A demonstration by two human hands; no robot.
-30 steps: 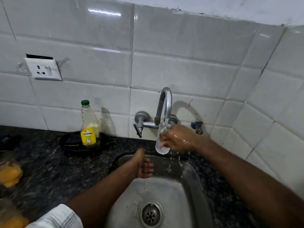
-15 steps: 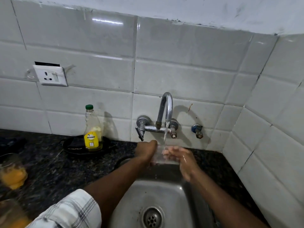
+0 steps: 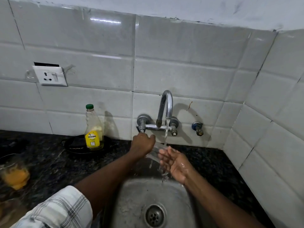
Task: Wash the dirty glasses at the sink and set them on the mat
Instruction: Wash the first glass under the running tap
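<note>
A clear glass point(image 3: 154, 151) lies tilted under the running tap point(image 3: 166, 107), over the steel sink point(image 3: 131, 203). My left hand point(image 3: 143, 144) grips its left end. My right hand point(image 3: 175, 163) is wet, fingers spread, and rubs the glass's right end, where water runs off into the basin. A second glass point(image 3: 14, 173) with orange liquid stands on the dark counter at far left, blurred. Another glass with orange residue point(image 3: 6, 213) shows at the bottom left corner. No mat is in view.
A dish-soap bottle point(image 3: 93, 129) with a green cap stands on a black plate point(image 3: 79, 145) left of the tap. A wall socket point(image 3: 50, 76) sits on the white tiles. A small blue valve point(image 3: 198, 128) projects right of the tap. The tiled side wall closes the right.
The glass passed from my right hand, upright under the spout, to my left hand, now held tilted and lower. My right hand opened and rubs it. The camera tilted downward slightly.
</note>
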